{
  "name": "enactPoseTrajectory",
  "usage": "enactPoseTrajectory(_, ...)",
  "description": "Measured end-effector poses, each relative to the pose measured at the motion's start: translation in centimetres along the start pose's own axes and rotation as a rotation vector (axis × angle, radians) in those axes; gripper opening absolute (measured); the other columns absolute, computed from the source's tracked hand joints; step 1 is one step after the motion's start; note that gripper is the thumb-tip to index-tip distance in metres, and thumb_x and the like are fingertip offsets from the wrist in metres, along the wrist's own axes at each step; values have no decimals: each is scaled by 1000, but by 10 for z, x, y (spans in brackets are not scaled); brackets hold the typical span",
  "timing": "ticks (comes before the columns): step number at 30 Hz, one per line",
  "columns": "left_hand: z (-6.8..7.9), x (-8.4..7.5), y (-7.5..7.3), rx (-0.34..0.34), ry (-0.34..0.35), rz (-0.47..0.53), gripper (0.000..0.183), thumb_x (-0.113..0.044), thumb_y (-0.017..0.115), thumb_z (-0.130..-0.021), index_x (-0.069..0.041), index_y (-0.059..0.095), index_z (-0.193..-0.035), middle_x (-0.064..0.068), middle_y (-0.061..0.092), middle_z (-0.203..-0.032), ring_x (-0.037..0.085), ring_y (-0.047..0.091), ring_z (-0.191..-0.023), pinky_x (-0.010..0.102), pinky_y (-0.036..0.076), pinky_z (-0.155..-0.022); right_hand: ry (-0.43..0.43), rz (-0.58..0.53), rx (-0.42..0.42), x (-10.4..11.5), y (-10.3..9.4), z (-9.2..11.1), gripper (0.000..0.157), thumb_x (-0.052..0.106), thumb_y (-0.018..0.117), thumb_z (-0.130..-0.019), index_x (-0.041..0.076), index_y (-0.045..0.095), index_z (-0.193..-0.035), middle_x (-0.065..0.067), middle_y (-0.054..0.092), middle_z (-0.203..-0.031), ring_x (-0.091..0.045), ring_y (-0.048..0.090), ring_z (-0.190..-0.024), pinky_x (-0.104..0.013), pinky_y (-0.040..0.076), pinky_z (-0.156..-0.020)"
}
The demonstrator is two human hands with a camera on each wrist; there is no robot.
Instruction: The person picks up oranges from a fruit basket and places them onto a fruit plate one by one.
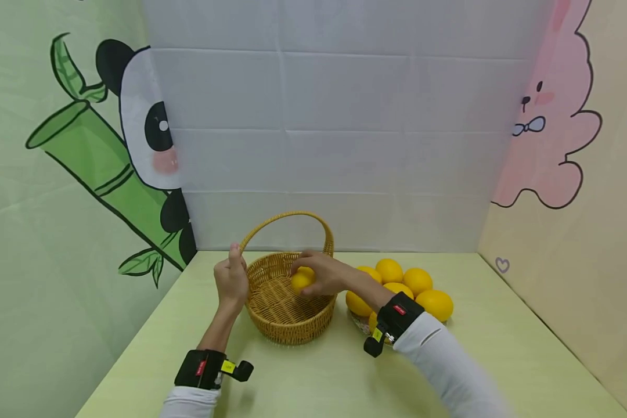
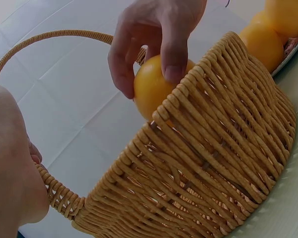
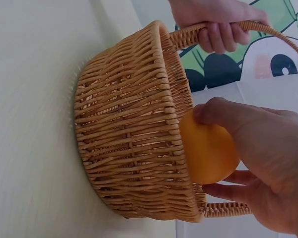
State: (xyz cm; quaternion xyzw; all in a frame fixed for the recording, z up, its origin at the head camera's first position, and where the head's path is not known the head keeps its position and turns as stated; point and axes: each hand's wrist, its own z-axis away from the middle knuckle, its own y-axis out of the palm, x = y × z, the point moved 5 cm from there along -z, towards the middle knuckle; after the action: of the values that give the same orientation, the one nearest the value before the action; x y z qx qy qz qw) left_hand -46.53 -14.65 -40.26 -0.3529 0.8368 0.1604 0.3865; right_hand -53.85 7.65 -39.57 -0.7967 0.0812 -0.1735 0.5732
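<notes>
A round wicker basket with a tall arched handle stands on the table. My left hand grips the handle's left side, close to the rim; the right wrist view shows its fingers curled round the wicker. With thumb and fingers my right hand holds an orange over the basket's mouth. In the left wrist view that orange appears just above the near rim, partly behind it. Only bare woven bottom shows inside the basket in the head view.
Right of the basket, several more oranges are heaped on a plate, partly hidden by my right forearm. A pale table lies beneath everything. Cloth walls with a panda and a pink rabbit enclose the back and sides.
</notes>
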Motion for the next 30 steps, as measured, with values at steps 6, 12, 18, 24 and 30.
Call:
enactPoseTrajectory(6, -1, -2, -3, 16, 2, 5, 69, -51, 39, -109, -17, 40, -49, -14, 31, -44, 11, 26, -44, 27, 23, -43, -35, -3, -77, 7, -14, 23, 49, 34, 80, -88, 17, 65, -131, -2, 51, -135, -15, 49, -118, -37, 50, -94)
enactPoseTrajectory(12, -3, -6, -7, 12, 11, -9, 69, -52, 38, -108, -17, 40, -49, -13, 31, -44, 12, 27, -44, 28, 24, -44, -93, -19, -148, 18, -30, 49, 48, 34, 80, -88, 17, 65, -130, -1, 51, -132, -14, 48, -116, -39, 48, -95)
enactPoseTrajectory(18, -3, -5, -12, 11, 6, 9, 69, -52, 39, -108, -17, 41, -48, -14, 32, -43, 11, 26, -43, 27, 22, -42, -138, -58, -240, 29, -43, 77, 45, 27, 83, -85, 13, 66, -124, -7, 52, -135, -17, 49, -118, -45, 49, -96)
enactPoseTrajectory(24, -2, -2, -16, 28, -3, 37, 70, -52, 39, -108, -16, 40, -48, -16, 31, -43, 8, 25, -43, 25, 21, -42, -181, -73, -307, 35, -50, 107, 45, 24, 86, -81, 10, 67, -121, -8, 55, -130, -19, 51, -118, -45, 51, -95)
enactPoseTrajectory(30, -1, -1, -18, 47, 0, 45, 70, -51, 39, -109, -16, 39, -48, -14, 30, -44, 7, 24, -42, 24, 19, -41, -140, -122, -314, 35, -54, 138, 44, 23, 86, -83, 12, 67, -121, -6, 55, -131, -17, 52, -115, -40, 55, -86)
